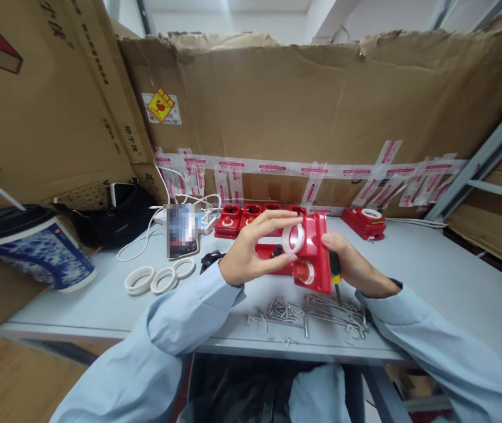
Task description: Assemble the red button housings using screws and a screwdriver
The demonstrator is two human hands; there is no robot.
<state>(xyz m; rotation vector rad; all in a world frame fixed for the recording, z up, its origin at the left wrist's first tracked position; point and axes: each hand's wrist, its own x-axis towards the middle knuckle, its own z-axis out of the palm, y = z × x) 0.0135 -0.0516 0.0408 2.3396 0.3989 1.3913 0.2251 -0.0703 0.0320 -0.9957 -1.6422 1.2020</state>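
Note:
A red plastic housing [319, 252] is held up above the front of the table, tilted, with a round red knob [302, 271] in a white collar on its lower part. My left hand [251, 249] pinches a white ring [299, 237] between thumb and fingers, at the housing's upper opening. With the thumb on its edge, my right hand [359, 267] grips the housing from the right. A screwdriver [336, 265] with a green and yellow handle sits beneath that hand, its shaft pointing down. Whether my right fingers also wrap it is hidden.
Loose screws [282, 309] and long metal rods [336, 311] lie near the front edge. White rings [140, 281] are at left, beside a phone [182, 232] and cables. More red housings [228, 222] line the back; another [364, 224] stands right. A cup [34, 249] occupies the far left.

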